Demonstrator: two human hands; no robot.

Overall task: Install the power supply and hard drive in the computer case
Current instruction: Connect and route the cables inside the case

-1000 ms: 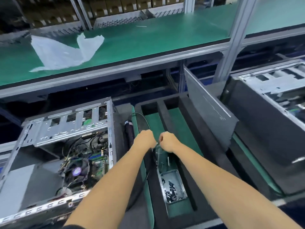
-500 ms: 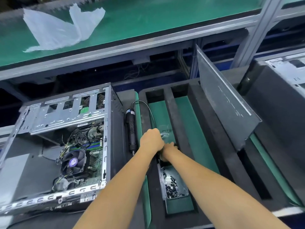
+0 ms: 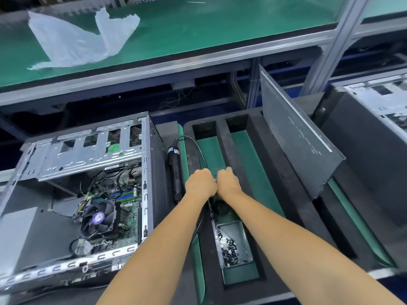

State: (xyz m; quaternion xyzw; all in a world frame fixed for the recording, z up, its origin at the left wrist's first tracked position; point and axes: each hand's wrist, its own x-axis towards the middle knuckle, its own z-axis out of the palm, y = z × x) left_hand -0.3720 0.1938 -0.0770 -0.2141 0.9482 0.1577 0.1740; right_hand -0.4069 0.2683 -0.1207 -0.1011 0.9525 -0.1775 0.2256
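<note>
Both my hands are out over the foam tray (image 3: 253, 137), knuckles up and fingers curled under. My left hand (image 3: 200, 183) and right hand (image 3: 228, 183) touch each other just above the screw tin (image 3: 234, 244). Something thin and clear seems to sit between them, maybe a small bag, but my fingers hide it, so I cannot tell what I hold or whether either hand really grips it.

The case (image 3: 83, 194) lies open on its side to my left, well apart from my hands. The board and fan (image 3: 98, 217) are in, with loose cables above them. No power supply shows inside, and no hard drive that I can pick out; the drive cage (image 3: 88, 155) at the far end looks bare. I see neither part anywhere on the tray either.

The screwdriver (image 3: 175, 172) lies untouched between case and tray, its cable looping toward my hands. The side panel (image 3: 295, 137) leans upright at the tray's right. A plastic bag (image 3: 81, 38) lies on the upper shelf.

My guess: the task is early, still prep. Both installs are left, plus screwing down.
</note>
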